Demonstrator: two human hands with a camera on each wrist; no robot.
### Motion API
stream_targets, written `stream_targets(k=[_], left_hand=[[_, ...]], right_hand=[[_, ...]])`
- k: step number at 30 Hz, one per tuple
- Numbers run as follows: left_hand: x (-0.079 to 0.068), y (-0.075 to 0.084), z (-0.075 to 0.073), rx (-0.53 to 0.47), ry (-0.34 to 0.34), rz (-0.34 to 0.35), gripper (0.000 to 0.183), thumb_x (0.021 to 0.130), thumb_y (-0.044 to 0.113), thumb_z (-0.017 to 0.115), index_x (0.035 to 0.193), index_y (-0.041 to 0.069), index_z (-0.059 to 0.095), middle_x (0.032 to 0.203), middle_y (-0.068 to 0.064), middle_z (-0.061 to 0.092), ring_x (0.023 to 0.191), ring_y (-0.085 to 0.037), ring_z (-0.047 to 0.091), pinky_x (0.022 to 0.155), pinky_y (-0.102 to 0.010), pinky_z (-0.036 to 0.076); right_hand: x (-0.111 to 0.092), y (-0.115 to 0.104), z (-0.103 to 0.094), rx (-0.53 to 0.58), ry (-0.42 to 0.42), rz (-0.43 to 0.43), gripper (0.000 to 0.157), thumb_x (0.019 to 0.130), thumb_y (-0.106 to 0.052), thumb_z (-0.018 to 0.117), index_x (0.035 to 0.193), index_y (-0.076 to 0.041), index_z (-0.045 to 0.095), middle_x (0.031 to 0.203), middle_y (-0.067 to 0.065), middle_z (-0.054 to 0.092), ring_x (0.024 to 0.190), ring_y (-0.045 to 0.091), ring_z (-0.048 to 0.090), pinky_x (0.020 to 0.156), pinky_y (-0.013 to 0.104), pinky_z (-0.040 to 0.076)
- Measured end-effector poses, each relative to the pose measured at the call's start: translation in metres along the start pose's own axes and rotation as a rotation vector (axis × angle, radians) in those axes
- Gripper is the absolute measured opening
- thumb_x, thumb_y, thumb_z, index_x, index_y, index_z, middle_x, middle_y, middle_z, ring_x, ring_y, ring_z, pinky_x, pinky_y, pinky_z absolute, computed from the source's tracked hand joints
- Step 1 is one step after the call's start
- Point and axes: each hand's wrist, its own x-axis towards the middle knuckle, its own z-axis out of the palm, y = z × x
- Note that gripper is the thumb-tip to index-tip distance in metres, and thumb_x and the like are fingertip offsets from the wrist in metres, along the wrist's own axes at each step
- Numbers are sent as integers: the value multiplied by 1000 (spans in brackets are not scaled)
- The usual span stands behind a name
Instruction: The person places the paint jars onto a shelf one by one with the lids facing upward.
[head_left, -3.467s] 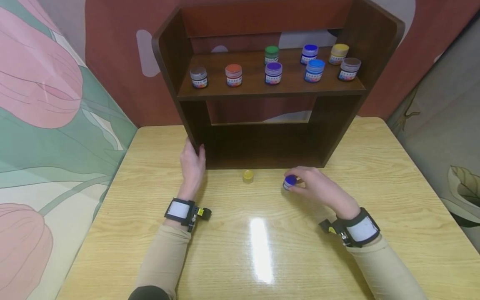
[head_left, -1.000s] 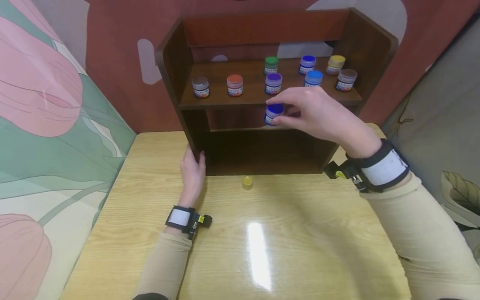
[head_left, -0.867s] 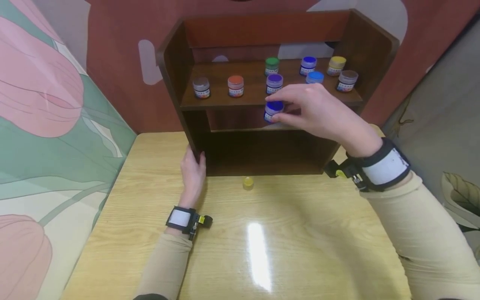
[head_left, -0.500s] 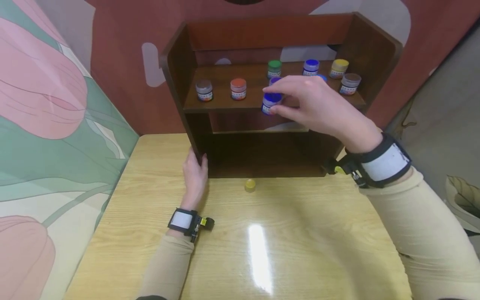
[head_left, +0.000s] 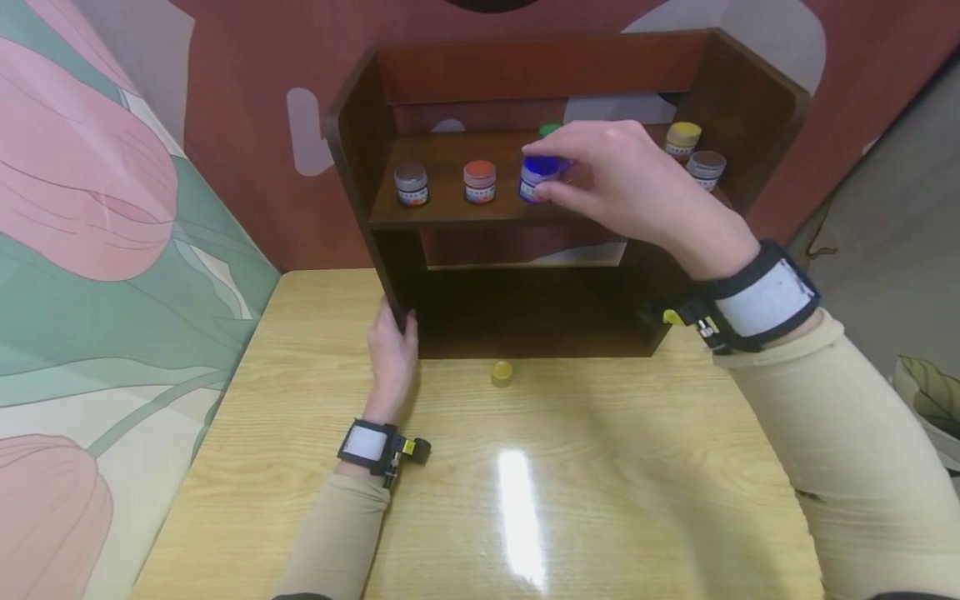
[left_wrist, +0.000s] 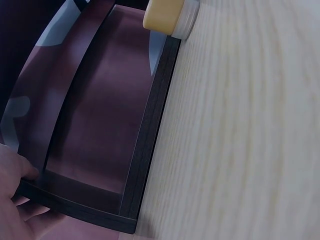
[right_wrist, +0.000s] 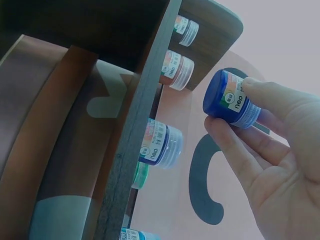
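My right hand (head_left: 630, 187) pinches a blue paint jar (head_left: 538, 179) between thumb and fingers, at the front of the upper shelf. In the right wrist view, this jar (right_wrist: 232, 100) is apart from the shelf board, its printed label showing. A purple paint jar (right_wrist: 160, 142) stands on the board close by; in the head view the hand and held jar mostly cover it. My left hand (head_left: 392, 354) grips the lower left side panel of the dark wooden shelf unit (head_left: 465, 222), thumb on the inner side and fingers outside (left_wrist: 45, 222).
A yellow-lidded jar (head_left: 502, 373) stands on the table before the unit. On the upper shelf are a grey-lidded jar (head_left: 412, 185), an orange jar (head_left: 480, 182), a green-lidded jar (head_left: 550, 130), a yellow jar (head_left: 683, 142) and a dull-lidded jar (head_left: 707, 170). My right hand hides others.
My right hand has taken the blue jar from the table and raised it up to the upper shelf, still rising over the last second. The left hand keeps its grip on the panel.
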Motion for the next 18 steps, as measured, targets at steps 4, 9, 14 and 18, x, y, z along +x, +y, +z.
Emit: stream_targets(k=[4,9,14,18], left_hand=[[-1,2,0,-1,-1,-10,29,96,11,62,122,-1,57,114,-25,70,107,-44,67,92,-53,56],[-3,3,-1,5,1,-15,29,96,11,62,122,-1,57,115,-25,70,107,-44,68,91,-53,57],[-6,6,-3,3,14,-10,29,96,10,63,121,-2,57,114,-26,69,107,-45,67,90,-54,57],[-8,8,-3,10,16,-16,28,96,11,63,120,-2,58,114,-26,70,106,-45,68,89,-54,57]], right_hand=[[6,3,0,7,-7,47,40,93,-19,70,129,-2,65,115,17,72,99,30,71,90,46,58],[18,6,-2,2,-50,137,44,95,-25,66,134,-5,61,123,16,68,107,31,70,92,45,58],[33,10,-6,-1,-94,232,49,97,-29,63,142,-10,56,137,15,62,122,32,64,101,49,54],[42,13,-6,18,-112,276,51,98,-31,61,144,-11,54,140,15,60,126,31,62,103,49,53]])
